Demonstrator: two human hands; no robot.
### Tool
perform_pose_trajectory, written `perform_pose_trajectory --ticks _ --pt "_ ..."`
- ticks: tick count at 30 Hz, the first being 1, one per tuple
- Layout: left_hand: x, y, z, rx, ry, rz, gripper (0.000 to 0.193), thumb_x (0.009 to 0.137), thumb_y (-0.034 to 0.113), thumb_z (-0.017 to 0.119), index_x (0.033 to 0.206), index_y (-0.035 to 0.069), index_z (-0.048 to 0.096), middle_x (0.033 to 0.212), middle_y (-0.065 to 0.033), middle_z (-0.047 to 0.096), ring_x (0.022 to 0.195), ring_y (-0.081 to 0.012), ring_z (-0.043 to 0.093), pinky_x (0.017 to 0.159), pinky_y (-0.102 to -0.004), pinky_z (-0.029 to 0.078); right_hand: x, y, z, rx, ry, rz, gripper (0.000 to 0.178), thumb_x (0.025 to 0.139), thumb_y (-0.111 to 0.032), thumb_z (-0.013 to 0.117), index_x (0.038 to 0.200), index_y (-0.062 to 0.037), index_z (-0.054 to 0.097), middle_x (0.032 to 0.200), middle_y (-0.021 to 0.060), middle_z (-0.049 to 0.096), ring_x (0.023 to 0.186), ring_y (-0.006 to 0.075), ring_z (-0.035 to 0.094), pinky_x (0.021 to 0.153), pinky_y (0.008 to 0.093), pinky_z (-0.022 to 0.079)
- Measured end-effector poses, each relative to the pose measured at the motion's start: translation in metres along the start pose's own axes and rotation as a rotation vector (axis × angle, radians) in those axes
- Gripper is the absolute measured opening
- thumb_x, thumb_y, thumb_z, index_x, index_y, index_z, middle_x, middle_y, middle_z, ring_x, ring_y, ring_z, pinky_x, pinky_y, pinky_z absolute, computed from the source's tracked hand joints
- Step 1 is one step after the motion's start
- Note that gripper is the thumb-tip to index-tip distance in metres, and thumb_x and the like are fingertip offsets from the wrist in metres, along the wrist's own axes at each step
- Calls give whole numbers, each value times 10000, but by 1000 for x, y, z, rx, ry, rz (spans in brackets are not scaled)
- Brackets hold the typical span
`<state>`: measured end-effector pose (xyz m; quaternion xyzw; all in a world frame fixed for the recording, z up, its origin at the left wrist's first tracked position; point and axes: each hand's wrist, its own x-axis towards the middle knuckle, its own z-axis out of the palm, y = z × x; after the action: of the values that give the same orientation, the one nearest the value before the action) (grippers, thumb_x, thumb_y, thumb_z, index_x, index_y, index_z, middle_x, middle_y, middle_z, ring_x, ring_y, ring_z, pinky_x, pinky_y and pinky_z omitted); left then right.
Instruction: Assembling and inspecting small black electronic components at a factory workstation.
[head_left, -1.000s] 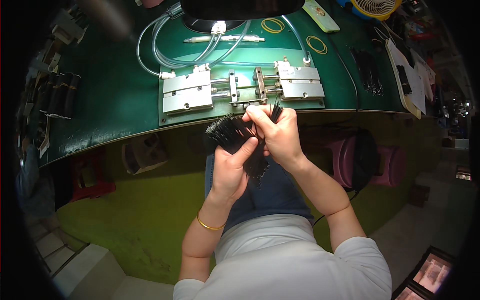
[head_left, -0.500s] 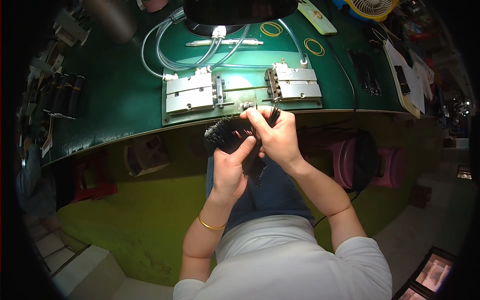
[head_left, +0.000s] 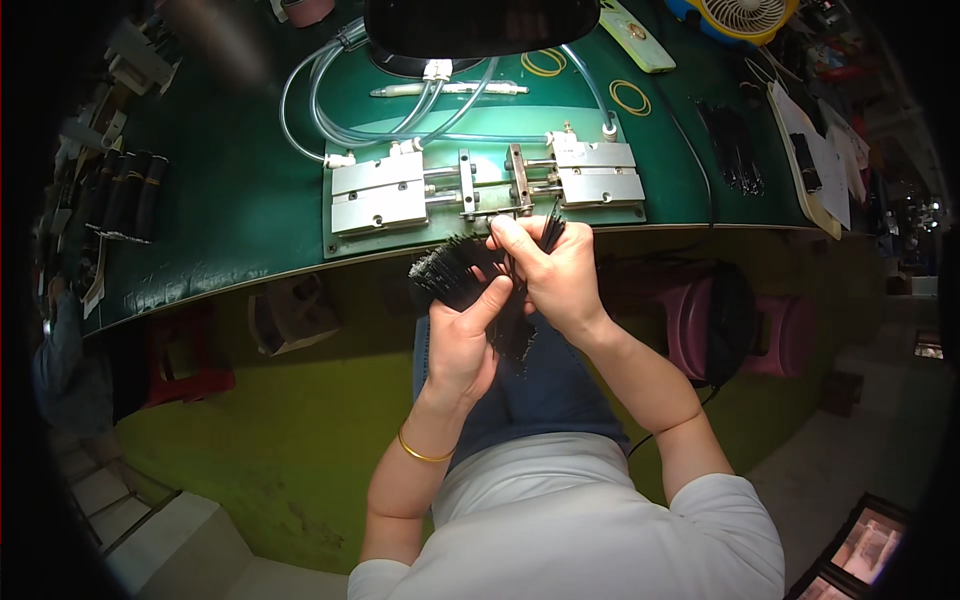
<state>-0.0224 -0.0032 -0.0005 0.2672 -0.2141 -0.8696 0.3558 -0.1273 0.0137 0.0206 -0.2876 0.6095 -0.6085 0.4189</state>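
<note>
By the table's (head_left: 230, 235) front edge, a sheaf of black strands (head_left: 448, 274) fans out, apparently light, springy and apt to slide apart; mid-length seems the best hold. The left hand (head_left: 460, 345), thumb across it, grasps the sheaf; the right hand (head_left: 562, 275), tilted inward, pinches a smaller bunch (head_left: 553, 231).

A white short-sleeved T-shirt (head_left: 590, 530), creased across the front near its hem, hangs over blue denim jeans (head_left: 545, 400); its sleeves (head_left: 728, 515) end above the elbows, the hands (head_left: 565, 280) are bare, and a slim gold-coloured bangle (head_left: 424, 459) circles the left forearm (head_left: 402, 492) near the wrist
</note>
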Motion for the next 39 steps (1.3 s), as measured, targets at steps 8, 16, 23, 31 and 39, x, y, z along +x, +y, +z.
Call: perform_pose_trajectory --ticks 8,16,23,31,39 --pt "-3 2 -4 34 -1 0 119 818 0 528 936 -22 533 822 -73 568 668 -155 557 605 -274 481 -5 -2 4 -8 -33 -64 236 825 -162 568 674 13 612 493 3 525 353 27 410 294 185 294" --pt "-2 1 -3 29 10 18 117 811 -7 536 926 -25 531 818 -77 571 659 -158 562 597 -272 486 -3 3 1 -27 -26 -30 216 843 -170 537 770 19 612 607 65 614 374 35 452 295 175 311" --pt "0 2 -1 36 16 5 124 811 0 540 932 -25 530 822 -77 570 669 -156 561 604 -271 484 -1 -2 2 -18 5 8 238 827 -166 555 692 19 617 501 17 542 343 33 412 290 191 297" --pt "0 1 0 -3 7 -4 123 813 0 537 935 -20 532 816 -78 569 665 -156 561 603 -266 477 -1 -3 -1 -14 -13 47 222 833 -178 554 714 1 607 535 20 559 367 33 439 290 177 298" --pt "-4 1 -4 38 -19 0 122 817 0 531 937 -17 532 821 -73 561 672 -159 560 605 -273 479 -6 -1 2 17 -36 -35 219 825 -161 571 697 12 611 492 10 529 347 32 414 293 192 297"
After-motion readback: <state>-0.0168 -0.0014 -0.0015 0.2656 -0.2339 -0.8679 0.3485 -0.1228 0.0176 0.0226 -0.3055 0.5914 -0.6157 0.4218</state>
